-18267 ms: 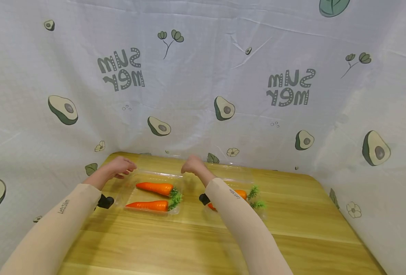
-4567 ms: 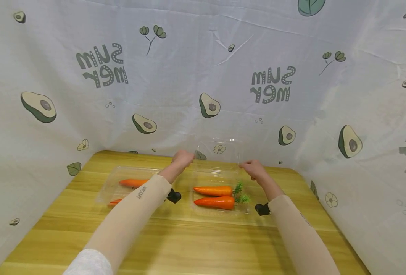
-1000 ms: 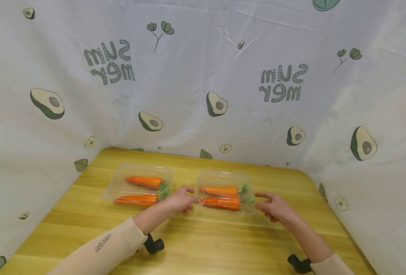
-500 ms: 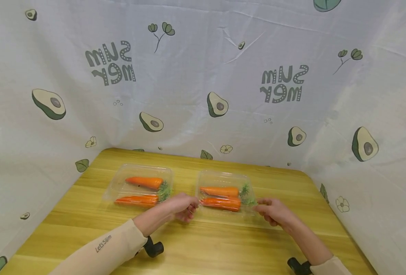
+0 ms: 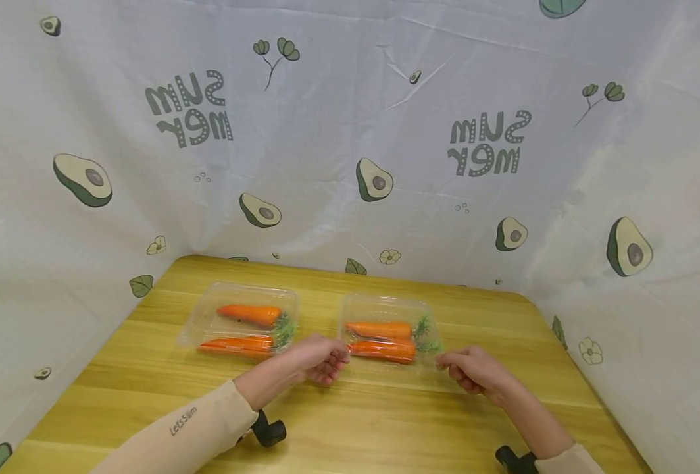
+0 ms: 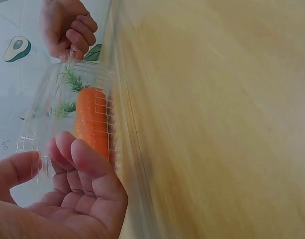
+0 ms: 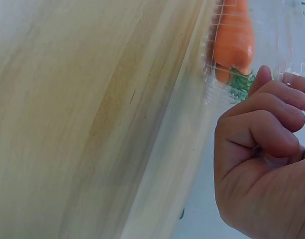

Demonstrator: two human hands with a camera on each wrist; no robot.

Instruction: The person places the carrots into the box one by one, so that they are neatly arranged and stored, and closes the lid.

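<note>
A clear plastic clamshell container (image 5: 385, 303) sits on the table with its lid down. Inside lie two orange carrots (image 5: 379, 329) with green tops (image 5: 424, 329) toward the right. My left hand (image 5: 320, 359) is at its front left corner, where the thumb and curled fingers pinch the edge. At the front right corner my right hand (image 5: 474, 372) pinches the rim between thumb and forefinger, the other fingers curled in. The left wrist view shows the carrot (image 6: 92, 119) through the clear wall, with the right hand (image 6: 70, 30) beyond it.
To the left stands a second clear clamshell container (image 5: 208, 309), lid down, holding two more carrots (image 5: 249, 314). The wooden table (image 5: 350, 428) backs onto a white curtain (image 5: 326, 131) printed with avocados, which also hangs along both sides.
The left container's lid, open at first, is down, and later the right one's was lowered too. In the last second both hands' outstretched fingers have curled in at the right container's front corners.
</note>
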